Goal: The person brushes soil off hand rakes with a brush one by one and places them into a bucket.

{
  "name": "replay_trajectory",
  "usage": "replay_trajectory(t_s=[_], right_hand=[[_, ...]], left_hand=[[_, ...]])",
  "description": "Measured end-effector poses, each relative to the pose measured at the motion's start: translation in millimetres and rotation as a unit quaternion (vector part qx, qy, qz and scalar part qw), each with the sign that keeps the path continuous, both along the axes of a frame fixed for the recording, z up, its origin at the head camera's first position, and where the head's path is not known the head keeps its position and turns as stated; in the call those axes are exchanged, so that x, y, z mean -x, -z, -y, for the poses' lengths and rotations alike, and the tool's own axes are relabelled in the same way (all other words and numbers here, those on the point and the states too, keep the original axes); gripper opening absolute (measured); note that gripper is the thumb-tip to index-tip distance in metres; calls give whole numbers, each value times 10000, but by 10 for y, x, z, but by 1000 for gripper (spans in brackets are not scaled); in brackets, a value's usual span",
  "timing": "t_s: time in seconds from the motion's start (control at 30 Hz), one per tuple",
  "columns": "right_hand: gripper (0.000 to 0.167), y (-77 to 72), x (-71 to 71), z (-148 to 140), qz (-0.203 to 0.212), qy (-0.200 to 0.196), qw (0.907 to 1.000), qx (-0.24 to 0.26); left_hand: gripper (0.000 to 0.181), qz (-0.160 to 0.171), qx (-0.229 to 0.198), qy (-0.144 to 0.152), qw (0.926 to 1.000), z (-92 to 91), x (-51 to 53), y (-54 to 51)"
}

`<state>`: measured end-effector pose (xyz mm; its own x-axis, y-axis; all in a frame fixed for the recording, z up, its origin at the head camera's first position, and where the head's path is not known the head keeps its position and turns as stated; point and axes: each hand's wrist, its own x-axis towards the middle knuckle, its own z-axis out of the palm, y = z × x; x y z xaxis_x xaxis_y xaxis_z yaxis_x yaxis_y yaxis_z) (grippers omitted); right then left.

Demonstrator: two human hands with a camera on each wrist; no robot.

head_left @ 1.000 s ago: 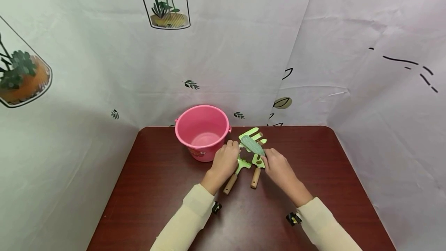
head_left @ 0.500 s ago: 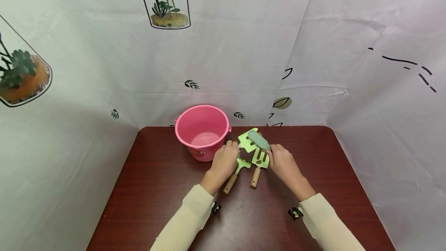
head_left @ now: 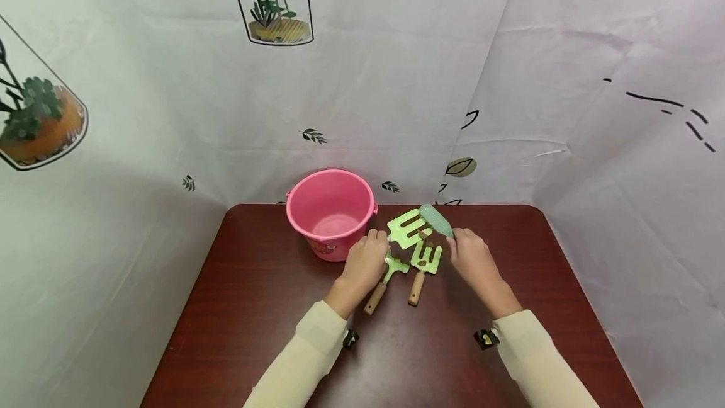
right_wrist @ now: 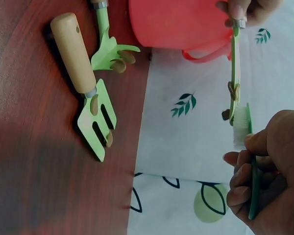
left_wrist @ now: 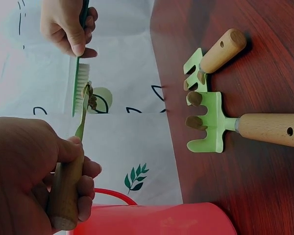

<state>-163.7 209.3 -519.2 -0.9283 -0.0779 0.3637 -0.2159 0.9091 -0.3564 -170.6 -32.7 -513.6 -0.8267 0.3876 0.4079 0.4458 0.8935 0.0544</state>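
Beside pink bucket [head_left: 331, 203], left hand [head_left: 365, 260] curls fingers round green fork [head_left: 398, 232]; right hand [head_left: 476, 260] wraps fingers round brush [head_left: 436, 220], bristles [right_wrist: 240, 128] at fork's tip; rake [head_left: 376, 297], second fork [head_left: 417, 283] lie on table [head_left: 255, 320].

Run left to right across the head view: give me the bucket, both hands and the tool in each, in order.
Pink bucket, left hand, green garden fork it holds, pale green brush, right hand gripping that brush.
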Motion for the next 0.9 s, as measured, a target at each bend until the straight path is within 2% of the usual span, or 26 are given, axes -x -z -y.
replay_trajectory(t_s=[0.43,0.73,0.9], right_hand=[[19,-26,37,-156,110,32,9993,351],[23,-144,-92,-2,371,-358,9974,495],[20,-158,-139,105,296,-575,9963,572]], left_hand=[[18,-91,-166,39,9998,-1,30,9],[15,-233,-172,27,9996,-9,56,19],[15,-195,-97,22,9998,-30,66,37]])
